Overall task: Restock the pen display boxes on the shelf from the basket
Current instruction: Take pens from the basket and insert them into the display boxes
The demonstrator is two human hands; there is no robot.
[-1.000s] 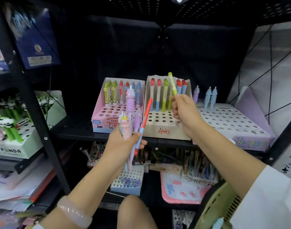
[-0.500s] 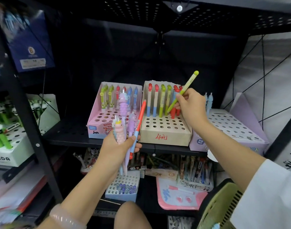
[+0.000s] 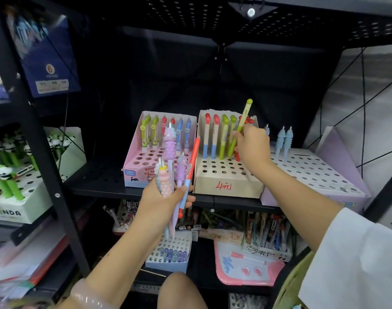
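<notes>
My left hand [image 3: 161, 200] grips a bunch of pens [image 3: 174, 168] in front of the shelf edge: purple and pink unicorn pens and a red-and-blue one. My right hand [image 3: 252, 147] pinches a yellow-green pen [image 3: 243, 121], tilted, its lower end down among the back rows of the beige display box [image 3: 226, 182] marked in red. That box holds several red, green and blue pens. To its left stands a pink display box [image 3: 136, 172], to its right a lilac unicorn box [image 3: 313, 175] with three blue pens [image 3: 283, 140] at the back.
A green basket [image 3: 291, 286] edges in at the lower right. A black shelf post [image 3: 34, 130] stands on the left with a panda pen box [image 3: 16, 204] beyond it. Lower shelf holds a small blue box [image 3: 168, 255], a pink board [image 3: 246, 266] and more pens.
My right hand has swung the yellow-green pen from upright to a tilt and lowered its tip into the beige box's back rows. My left hand with its bunch has stayed in place.
</notes>
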